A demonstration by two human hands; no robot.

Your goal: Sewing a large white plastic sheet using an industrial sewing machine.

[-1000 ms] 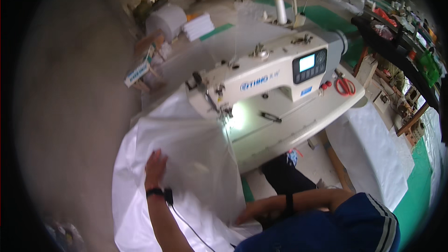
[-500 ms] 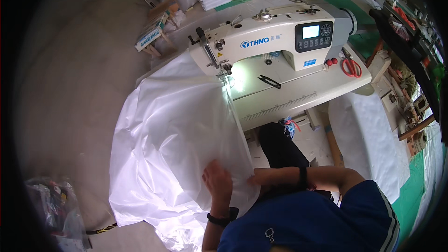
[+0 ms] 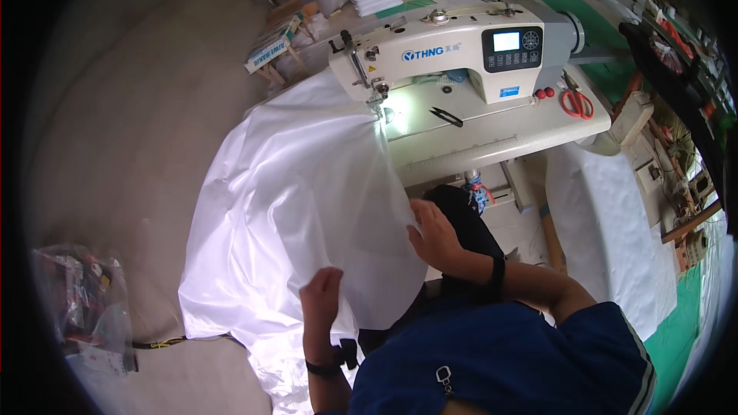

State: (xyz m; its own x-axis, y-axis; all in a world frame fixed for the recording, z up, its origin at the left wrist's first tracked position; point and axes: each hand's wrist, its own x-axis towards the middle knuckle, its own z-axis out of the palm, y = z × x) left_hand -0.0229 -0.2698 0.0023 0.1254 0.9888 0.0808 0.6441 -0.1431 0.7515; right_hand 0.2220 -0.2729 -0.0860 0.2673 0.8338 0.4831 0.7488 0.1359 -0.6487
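A large, shiny white sheet [image 3: 284, 200] hangs in folds from the sewing machine [image 3: 438, 50] down towards my lap. Its upper right edge lies under the needle area, where the machine's lamp shines. With fingers curled, my left hand [image 3: 321, 293] grips the lower middle of the sheet. Higher up and to the right, my right hand [image 3: 437, 237] has the sheet's right edge between thumb and fingers. Some fingertips of both hands are hidden.
Black thread snips [image 3: 446, 116] and red-handled scissors [image 3: 576, 101] lie on the machine table [image 3: 477, 150]. Two red balls [image 3: 544, 93] sit near the scissors. White material [image 3: 600, 223] hangs at right. A clear plastic bag [image 3: 84, 300] stands at far left.
My right hand has moved up along the sheet's right edge. My left hand has shifted left and curled more tightly. The whole view has shifted slightly.
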